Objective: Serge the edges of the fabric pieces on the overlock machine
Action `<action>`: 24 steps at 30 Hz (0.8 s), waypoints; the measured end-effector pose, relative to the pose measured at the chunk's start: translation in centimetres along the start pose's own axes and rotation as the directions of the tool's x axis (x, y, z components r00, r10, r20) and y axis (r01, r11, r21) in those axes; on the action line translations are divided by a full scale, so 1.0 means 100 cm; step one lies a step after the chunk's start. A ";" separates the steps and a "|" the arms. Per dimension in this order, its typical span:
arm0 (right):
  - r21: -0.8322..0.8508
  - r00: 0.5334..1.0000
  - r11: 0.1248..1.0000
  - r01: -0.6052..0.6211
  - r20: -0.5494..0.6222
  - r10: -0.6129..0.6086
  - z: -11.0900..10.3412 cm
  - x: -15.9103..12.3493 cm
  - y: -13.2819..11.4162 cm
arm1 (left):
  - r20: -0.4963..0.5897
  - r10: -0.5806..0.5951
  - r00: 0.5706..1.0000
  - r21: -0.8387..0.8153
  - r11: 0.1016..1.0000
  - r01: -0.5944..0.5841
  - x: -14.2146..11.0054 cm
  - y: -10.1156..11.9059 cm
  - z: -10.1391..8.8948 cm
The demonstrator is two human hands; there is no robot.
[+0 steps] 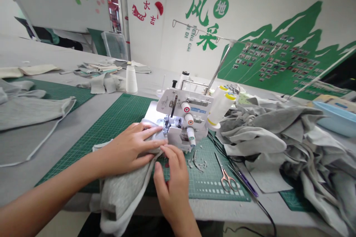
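A piece of grey knit fabric (122,192) runs from the table's front edge up to a white overlock sewing machine (180,109), whose lamp lights the needle area. My left hand (133,150) lies on top of this fabric with its fingers stretched toward the presser foot (166,126). Just in front of the machine, the curled fingertips of my right hand (174,185) hold the fabric's pale folded edge. The fabric's far end, beneath my left fingers and at the needle, is partly hidden.
Scissors (226,177), purple-handled tweezers (246,181) and grey scraps (198,162) lie right of the machine on a green cutting mat (205,183). A heap of grey fabric (261,137) fills the right side. White thread cones (131,79) and more grey pieces (36,114) sit at left.
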State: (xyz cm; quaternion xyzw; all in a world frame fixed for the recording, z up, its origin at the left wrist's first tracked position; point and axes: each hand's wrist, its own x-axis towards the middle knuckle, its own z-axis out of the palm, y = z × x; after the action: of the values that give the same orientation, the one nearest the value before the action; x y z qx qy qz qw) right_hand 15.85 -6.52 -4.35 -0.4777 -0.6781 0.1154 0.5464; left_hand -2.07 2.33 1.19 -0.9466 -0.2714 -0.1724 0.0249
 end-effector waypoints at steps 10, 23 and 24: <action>-0.130 0.994 0.985 0.111 0.040 -0.106 0.011 0.015 0.017 | 0.108 0.062 0.992 -0.137 0.989 -0.048 0.002 -0.020 -0.009; -0.192 0.992 0.974 0.123 -0.005 -0.126 0.019 0.013 0.019 | -0.290 -0.441 0.849 -0.749 0.657 0.086 0.071 -0.051 -0.004; -0.195 0.992 0.973 0.122 -0.006 -0.126 0.019 0.013 0.019 | -0.282 -0.412 0.866 -0.749 0.658 0.069 0.078 -0.052 -0.002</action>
State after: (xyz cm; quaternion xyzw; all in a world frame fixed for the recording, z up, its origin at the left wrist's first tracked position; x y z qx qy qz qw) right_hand 15.29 -3.83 -5.54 -0.4866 -0.7097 0.0099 0.5093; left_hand 1.34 10.70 3.77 -0.7713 -0.2961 -0.4698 -0.3112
